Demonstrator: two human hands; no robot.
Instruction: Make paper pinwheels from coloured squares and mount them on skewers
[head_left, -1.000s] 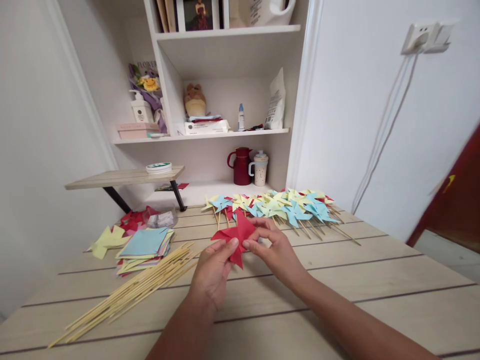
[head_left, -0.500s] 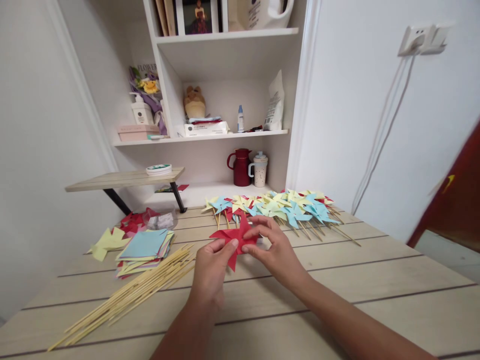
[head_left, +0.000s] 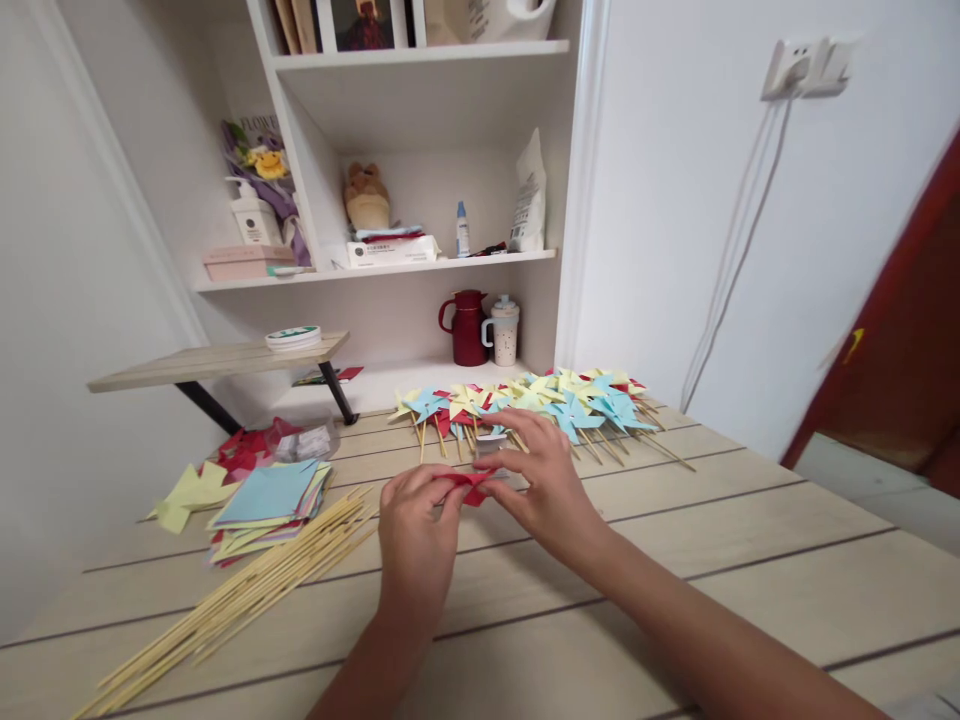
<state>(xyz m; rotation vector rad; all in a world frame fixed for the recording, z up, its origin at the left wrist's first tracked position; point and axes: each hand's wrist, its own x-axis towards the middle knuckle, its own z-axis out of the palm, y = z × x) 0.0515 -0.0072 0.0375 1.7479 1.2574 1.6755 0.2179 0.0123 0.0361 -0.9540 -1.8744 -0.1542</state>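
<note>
A red paper pinwheel (head_left: pixel 472 487) is held between my two hands above the middle of the table, tilted so that only a narrow part of it shows. My left hand (head_left: pixel 421 525) pinches its left side between thumb and fingers. On its right side, my right hand (head_left: pixel 534 480) grips it with thumb and index finger, the other fingers raised. Just behind the hands sits a small clear box (head_left: pixel 491 450), partly hidden by my right fingers. Beyond it lie several finished pinwheels (head_left: pixel 574 412) on sticks, in blue, yellow and red.
Thin wooden sticks (head_left: pixel 247 590) lie in a bundle at the left. Behind them are stacked coloured paper squares (head_left: pixel 270 495), a yellow pinwheel shape (head_left: pixel 191 497) and a clear bag (head_left: pixel 307 442). A small raised shelf (head_left: pixel 217 362) with black legs stands at the back left.
The red pinwheel has tipped from facing me to nearly edge-on, its points now mostly hidden by my fingers. The small clear box shows more. The whole view has shifted slightly.
</note>
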